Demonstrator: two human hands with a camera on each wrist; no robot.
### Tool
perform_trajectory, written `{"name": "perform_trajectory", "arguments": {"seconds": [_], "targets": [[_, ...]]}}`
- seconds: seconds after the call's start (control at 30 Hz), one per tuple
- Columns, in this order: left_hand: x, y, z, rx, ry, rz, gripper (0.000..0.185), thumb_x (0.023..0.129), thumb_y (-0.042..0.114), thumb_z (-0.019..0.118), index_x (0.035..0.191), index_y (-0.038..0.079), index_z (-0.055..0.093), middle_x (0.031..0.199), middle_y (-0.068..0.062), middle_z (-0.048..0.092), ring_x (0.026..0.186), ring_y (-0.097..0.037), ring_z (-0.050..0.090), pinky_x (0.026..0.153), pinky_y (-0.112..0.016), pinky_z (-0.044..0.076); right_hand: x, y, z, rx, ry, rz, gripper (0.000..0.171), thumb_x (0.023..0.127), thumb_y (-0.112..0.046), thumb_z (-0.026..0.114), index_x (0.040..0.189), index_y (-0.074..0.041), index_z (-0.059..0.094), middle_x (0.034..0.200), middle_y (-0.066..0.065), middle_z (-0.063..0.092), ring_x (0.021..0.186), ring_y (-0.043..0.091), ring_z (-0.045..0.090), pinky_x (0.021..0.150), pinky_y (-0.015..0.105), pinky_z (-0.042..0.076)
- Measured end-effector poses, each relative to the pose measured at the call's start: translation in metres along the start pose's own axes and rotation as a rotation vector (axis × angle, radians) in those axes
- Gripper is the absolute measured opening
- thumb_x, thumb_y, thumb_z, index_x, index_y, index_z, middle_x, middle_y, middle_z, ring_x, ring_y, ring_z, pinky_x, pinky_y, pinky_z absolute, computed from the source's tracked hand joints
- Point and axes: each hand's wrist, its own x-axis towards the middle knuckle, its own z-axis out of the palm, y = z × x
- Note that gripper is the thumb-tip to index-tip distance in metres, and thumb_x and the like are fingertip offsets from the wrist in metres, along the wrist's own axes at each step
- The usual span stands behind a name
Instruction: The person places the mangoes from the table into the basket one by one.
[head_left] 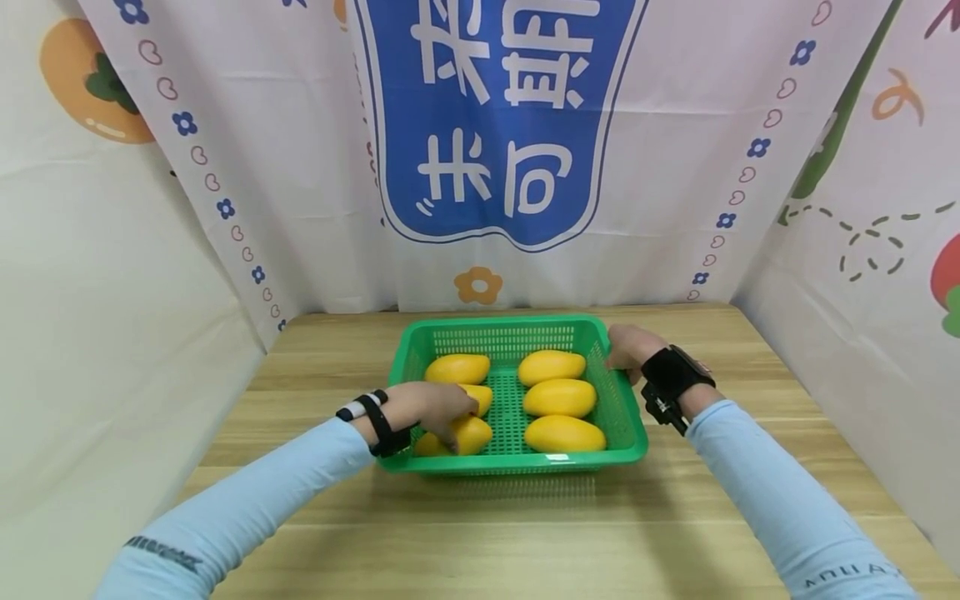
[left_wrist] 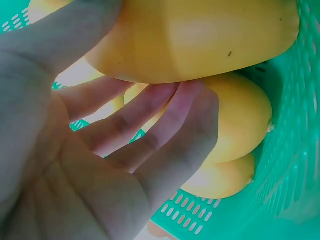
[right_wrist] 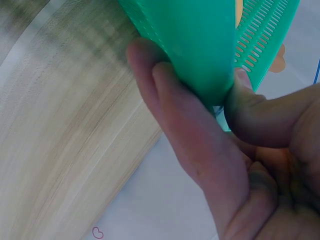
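A green plastic basket [head_left: 628, 429] holds several yellow mangoes, lined up in a left and a right column. My left hand [head_left: 435, 407] reaches in over the left side and grips the front left mango [head_left: 476, 435], thumb on one side and fingers on the other. In the left wrist view that mango [left_wrist: 200, 40] lies between thumb and fingertips, with two more mangoes [left_wrist: 235, 120] beyond it. My right hand [head_left: 632, 348] holds the basket's right rim near the far corner; the right wrist view has thumb and fingers pinching the green rim [right_wrist: 200, 50].
The basket stands on a light wooden table [head_left: 480, 550]. Behind it hangs a white printed cloth [head_left: 300, 167] with a blue sign, and cloth walls [head_left: 862, 333] close off both sides. Three mangoes [head_left: 560, 398] lie along the basket's right side.
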Motion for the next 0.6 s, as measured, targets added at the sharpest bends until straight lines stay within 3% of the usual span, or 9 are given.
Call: {"name": "perform_trajectory", "arguments": {"seconds": [0.1, 0.23, 0.6], "targets": [[0.0006, 0.0018, 0.0006, -0.003, 0.001, -0.001, 0.039, 0.087, 0.033, 0.078, 0.117, 0.017, 0.058, 0.093, 0.004, 0.056, 0.083, -0.011, 0.050, 0.078, -0.027, 0.049, -0.0009, 0.0003, -0.0004, 0.007, 0.003, -0.001, 0.009, 0.095, -0.005, 0.062, 0.093, 0.004, 0.061, 0.081, 0.010, 0.062, 0.062, 0.016, 0.062, 0.067, 0.031, 0.062], [0.0003, 0.0046, 0.0007, -0.014, -0.003, -0.019, 0.035, 0.087, 0.031, 0.078, 0.113, 0.019, 0.058, 0.091, 0.003, 0.056, 0.081, -0.012, 0.050, 0.076, -0.027, 0.049, -0.0024, 0.0008, -0.0006, 0.007, 0.007, -0.002, 0.009, 0.096, -0.005, 0.062, 0.094, 0.005, 0.061, 0.083, 0.011, 0.062, 0.065, 0.018, 0.065, 0.069, 0.033, 0.063], [0.0003, 0.0088, 0.0026, 0.031, -0.009, -0.043, 0.041, 0.090, 0.029, 0.076, 0.126, 0.019, 0.061, 0.113, -0.001, 0.063, 0.094, -0.013, 0.053, 0.093, -0.034, 0.052, -0.0012, 0.0019, 0.0003, -0.012, 0.013, -0.013, 0.010, 0.095, -0.005, 0.062, 0.089, 0.003, 0.060, 0.080, 0.011, 0.062, 0.064, 0.019, 0.066, 0.068, 0.034, 0.063]]}}
